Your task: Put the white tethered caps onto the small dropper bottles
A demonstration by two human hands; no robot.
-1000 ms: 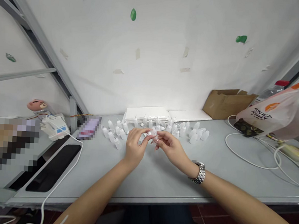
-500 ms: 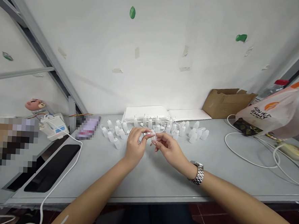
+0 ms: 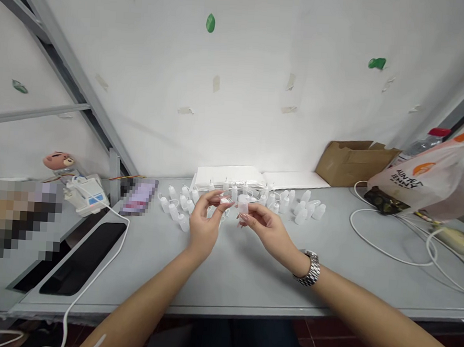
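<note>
My right hand (image 3: 264, 221) grips a small translucent squeeze bottle (image 3: 243, 203) upright between thumb and fingers. Beside it, my left hand (image 3: 207, 222) pinches a small white cap (image 3: 224, 200), and a thin white strap seems to hang below it. Cap and bottle are slightly apart. Behind the hands stand several similar bottles with thin tips and looped straps, such as the one at the left (image 3: 173, 211). Further right, a group of plain translucent bottles (image 3: 301, 216) stands and lies on the table.
White sheets or flat boxes (image 3: 232, 174) lie against the wall. At the right are an open cardboard box (image 3: 350, 162), a plastic bag (image 3: 416, 185) and a looped white cable (image 3: 388, 255). A black phone (image 3: 83, 258) and a white device (image 3: 87, 193) lie left.
My hands have moved apart. The cap is now separate from the bottle, with my left hand shifted a little left and the bottle standing upright in my right hand.
</note>
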